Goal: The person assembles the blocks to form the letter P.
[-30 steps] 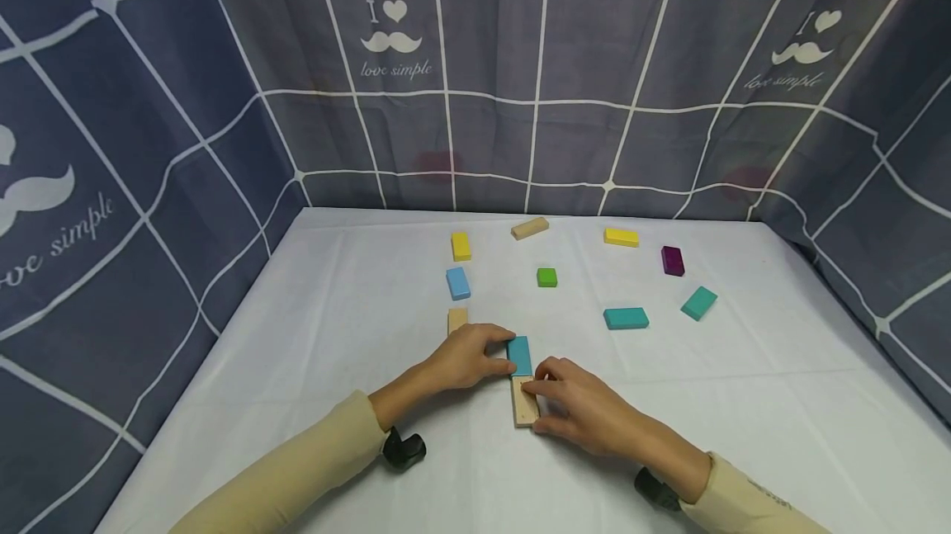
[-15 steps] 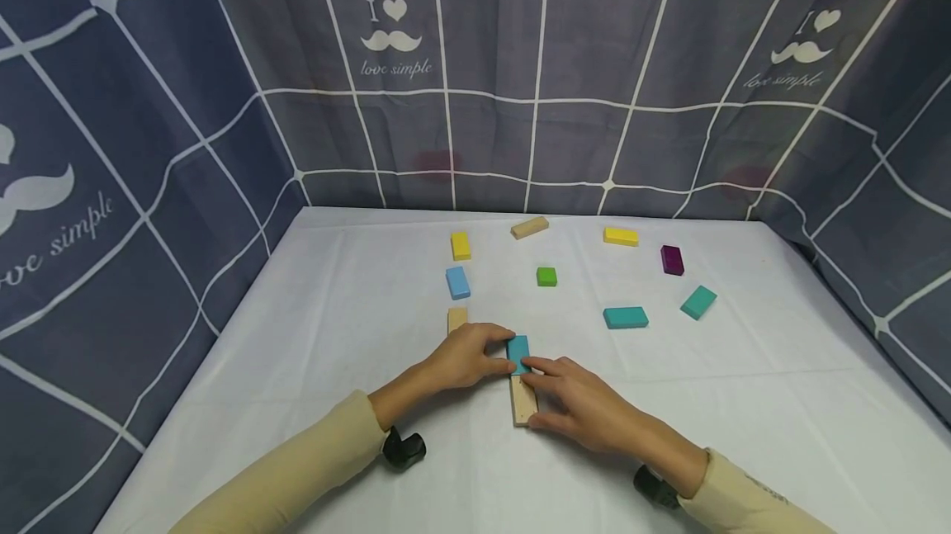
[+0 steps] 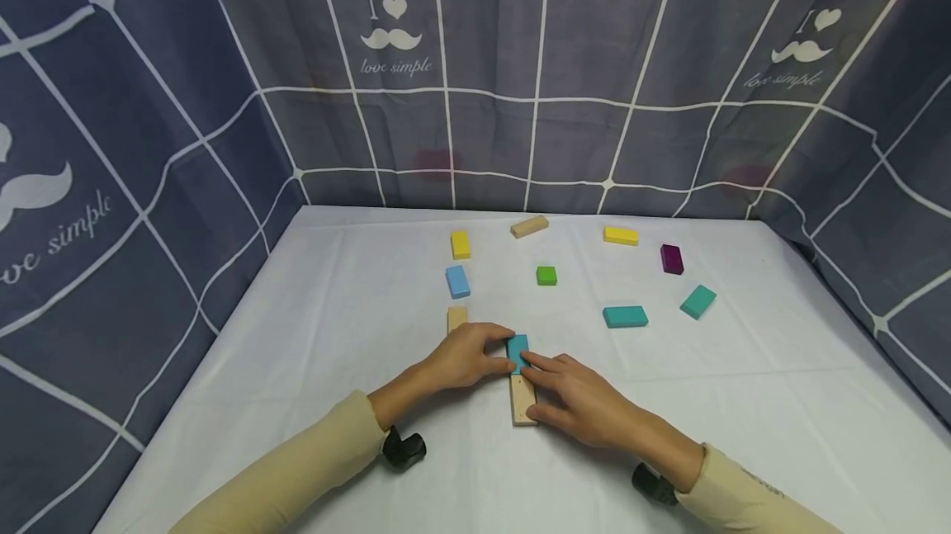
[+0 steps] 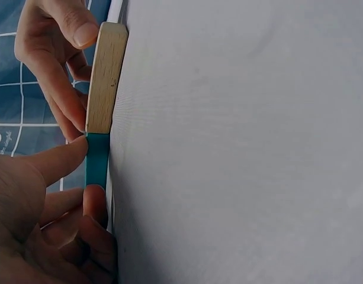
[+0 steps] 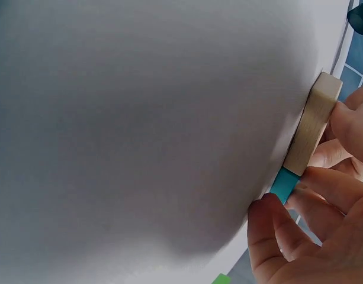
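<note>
A teal block (image 3: pixel 516 343) and a plain wooden block (image 3: pixel 522 399) lie end to end on the white cloth, the teal one farther from me. My left hand (image 3: pixel 470 355) holds the teal block from its left side, thumb close to the joint and forefinger at the far end. From the right, my right hand (image 3: pixel 589 407) touches the pair: fingertips at the teal block's right edge, thumb against the wooden block's right side. In the left wrist view, the wooden block (image 4: pixel 106 83) meets the teal block (image 4: pixel 97 161) end against end.
Farther back lie a light blue block (image 3: pixel 457 281), two yellow blocks (image 3: pixel 461 245), a green block (image 3: pixel 546 276), a purple block (image 3: pixel 672 259), two other teal blocks (image 3: pixel 626 317) and a wooden block (image 3: pixel 530 226). Another wooden block (image 3: pixel 456 318) is partly behind my left hand.
My right hand's fingertips have shifted forward from the wooden block onto the teal block's edge, and its thumb has slid slightly along the wooden block. My left hand has stayed put.
</note>
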